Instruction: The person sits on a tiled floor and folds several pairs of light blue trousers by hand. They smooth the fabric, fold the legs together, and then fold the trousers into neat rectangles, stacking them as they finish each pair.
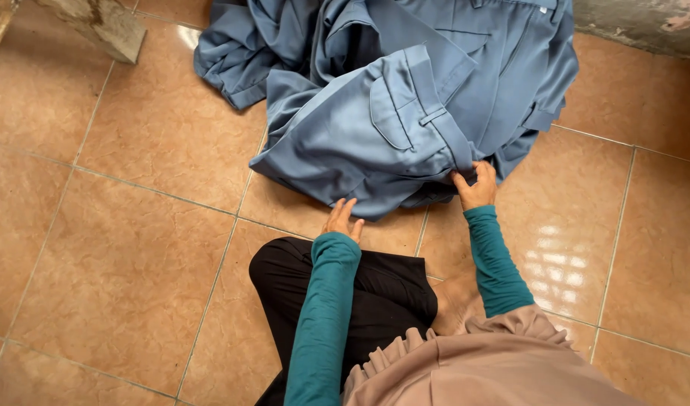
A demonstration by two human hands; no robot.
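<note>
A heap of blue trousers lies on the tiled floor in front of me, one pair on top with its back pocket and waistband facing up. My right hand, in a teal sleeve, pinches the waistband edge of that top pair at its near right corner. Near the garment's front hem my left hand rests with fingers apart, touching or just short of the cloth and holding nothing. I sit on the floor, my knee in black fabric below my arms.
Glossy brown floor tiles spread to the left and right. A worn concrete leg or block stands at the top left. A rough wall base runs along the top right.
</note>
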